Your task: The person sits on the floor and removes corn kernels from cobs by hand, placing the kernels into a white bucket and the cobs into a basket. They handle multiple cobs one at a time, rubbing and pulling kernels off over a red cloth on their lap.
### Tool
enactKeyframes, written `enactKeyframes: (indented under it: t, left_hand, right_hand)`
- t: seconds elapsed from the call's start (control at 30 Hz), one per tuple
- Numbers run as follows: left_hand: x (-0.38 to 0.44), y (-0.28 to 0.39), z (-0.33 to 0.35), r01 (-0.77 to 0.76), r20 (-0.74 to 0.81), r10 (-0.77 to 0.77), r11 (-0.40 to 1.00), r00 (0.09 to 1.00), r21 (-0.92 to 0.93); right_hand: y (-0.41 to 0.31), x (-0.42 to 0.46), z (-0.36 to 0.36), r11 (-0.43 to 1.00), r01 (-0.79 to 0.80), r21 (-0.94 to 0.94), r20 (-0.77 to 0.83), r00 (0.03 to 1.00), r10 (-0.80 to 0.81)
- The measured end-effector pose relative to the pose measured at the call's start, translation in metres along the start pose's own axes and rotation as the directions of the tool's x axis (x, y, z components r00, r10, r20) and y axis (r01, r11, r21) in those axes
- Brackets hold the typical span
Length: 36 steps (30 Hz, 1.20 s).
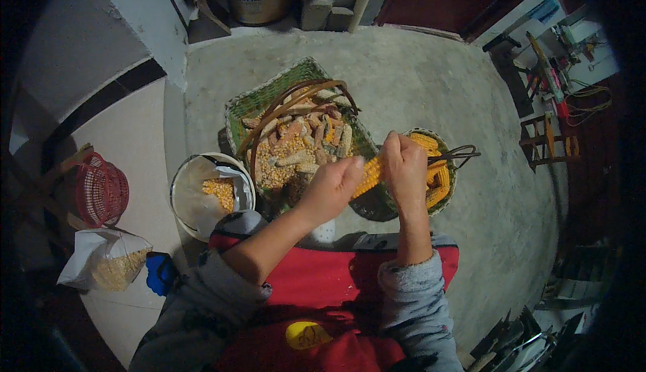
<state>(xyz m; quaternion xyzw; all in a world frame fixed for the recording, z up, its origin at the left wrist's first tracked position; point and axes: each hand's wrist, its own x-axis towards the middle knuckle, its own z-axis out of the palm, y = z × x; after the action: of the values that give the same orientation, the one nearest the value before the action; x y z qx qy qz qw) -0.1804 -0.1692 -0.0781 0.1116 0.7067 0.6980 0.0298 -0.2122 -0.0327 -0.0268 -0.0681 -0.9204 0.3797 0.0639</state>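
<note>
My left hand (335, 185) is closed around one end of a yellow ear of corn (367, 176). At the ear's other end my right hand (405, 162) makes a fist, with a dark metal tool (458, 155) sticking out to the right and ending in loops. The tool's working end is hidden by the fist. Beyond my hands stands a green woven basket (275, 89) with a brown arched handle (298, 94), holding bare corncobs (295, 129) and loose kernels (275, 167). Under and beside my right hand is a smaller woven basket (450, 198) of yellow ears (439, 185).
A white bucket (194, 205) at left contains some kernels (220, 192). Farther left are a red plastic basket (103, 190), a clear bag (113, 266) of pale grains and a blue object (160, 273). A red apron (323, 281) covers my lap. A wooden stool (547, 142) stands at right.
</note>
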Motion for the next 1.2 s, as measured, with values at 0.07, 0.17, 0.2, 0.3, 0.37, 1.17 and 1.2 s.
enactKeyframes:
  t: [0.07, 0.17, 0.2, 0.3, 0.37, 1.17, 1.2]
  left_hand:
    - [-0.001, -0.005, 0.0, 0.012, -0.009, -0.012, 1.0, 1.0, -0.004]
    - [0.0, -0.006, 0.001, 0.044, -0.007, -0.045, 0.996, 0.999, -0.083]
    - [0.001, -0.01, 0.004, 0.056, -0.019, -0.059, 0.99, 0.998, -0.133]
    - [0.001, -0.015, 0.007, 0.187, 0.045, -0.182, 0.925, 0.982, -0.332]
    - [0.001, -0.011, 0.005, 0.34, 0.131, -0.315, 0.826, 0.94, -0.45]
    - [-0.001, -0.001, 0.002, 0.418, 0.183, -0.379, 0.768, 0.907, -0.486]
    - [-0.001, 0.003, 0.004, 0.432, 0.156, -0.411, 0.762, 0.898, -0.482]
  right_hand:
    - [-0.002, -0.001, 0.0, 1.0, -0.003, 0.009, 0.001, 1.0, 0.003]
    - [0.006, 0.002, 0.001, 0.998, -0.003, 0.058, 0.042, 0.999, 0.001]
    - [0.01, 0.005, 0.0, 0.997, -0.003, 0.075, 0.083, 0.997, -0.003]
    - [0.013, 0.006, -0.002, 0.974, -0.025, 0.224, 0.191, 0.981, -0.018]
    - [0.017, 0.006, -0.002, 0.926, -0.053, 0.373, 0.233, 0.972, -0.038]
    - [0.032, 0.008, 0.001, 0.702, -0.145, 0.698, 0.174, 0.984, 0.03]
    - [0.033, 0.008, 0.003, 0.703, -0.148, 0.695, 0.149, 0.987, 0.061]
